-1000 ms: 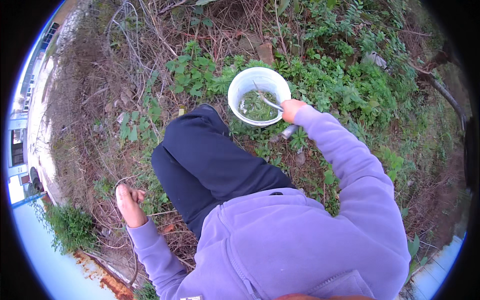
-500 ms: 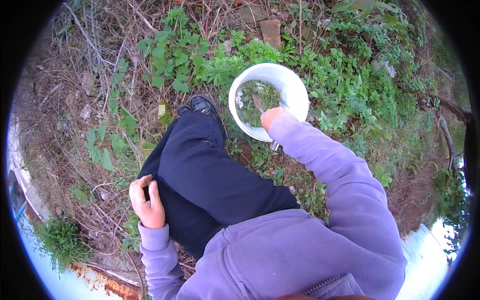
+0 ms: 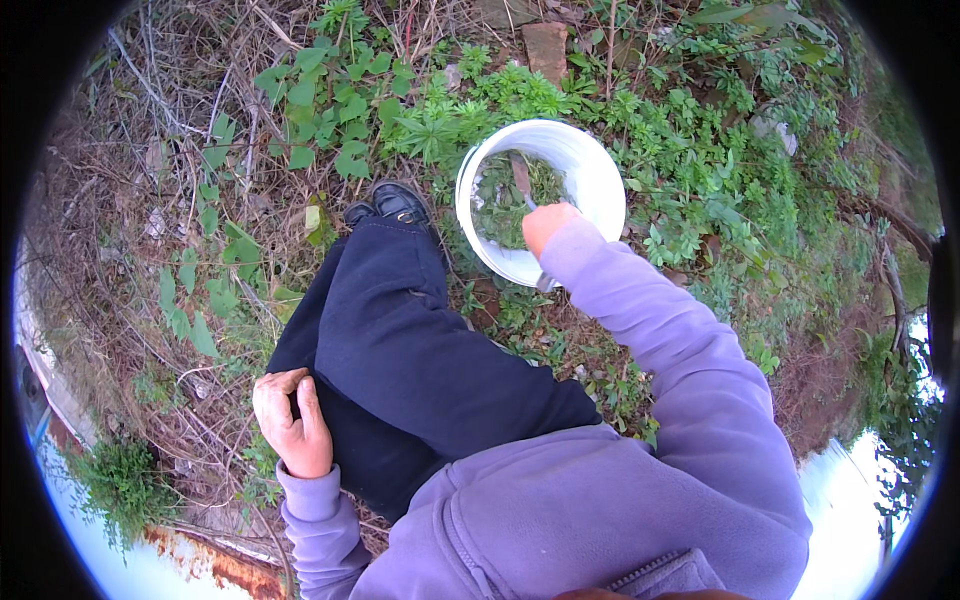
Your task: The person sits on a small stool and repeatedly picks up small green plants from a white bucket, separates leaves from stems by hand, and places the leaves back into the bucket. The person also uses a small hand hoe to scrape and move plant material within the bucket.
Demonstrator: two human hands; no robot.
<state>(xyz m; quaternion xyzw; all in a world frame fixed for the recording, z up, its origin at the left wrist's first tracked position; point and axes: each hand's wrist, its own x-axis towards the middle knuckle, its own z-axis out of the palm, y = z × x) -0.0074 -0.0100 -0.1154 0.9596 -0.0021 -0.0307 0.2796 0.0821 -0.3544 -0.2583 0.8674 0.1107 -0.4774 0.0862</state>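
Observation:
My right hand (image 3: pixel 549 228) is closed round the handle of a small hand tool (image 3: pixel 521 180) with a narrow brown blade; a metal end sticks out below the fist. Hand and blade are over the mouth of a white bucket (image 3: pixel 603 185), which leans with its opening toward me. Cut green plants (image 3: pixel 548 183) and some whitish bits lie inside it; their depth is hidden. My left hand (image 3: pixel 296 425) rests against my dark trouser leg, its fingers loosely bent and a gap between thumb and fingers. Nothing shows in it.
Leafy green weeds (image 3: pixel 690 180) surround the bucket. Dry stalks and twigs (image 3: pixel 170 110) tangle on the left. A brick (image 3: pixel 545 52) lies beyond the bucket. My black shoes (image 3: pixel 402 205) stand left of it. A dark branch (image 3: pixel 893 270) is at the far right.
The tool's blade has shifted slightly up and to the right inside the bucket, now pointing more away from me. The bucket appears tipped a little differently. My left hand stays at my leg.

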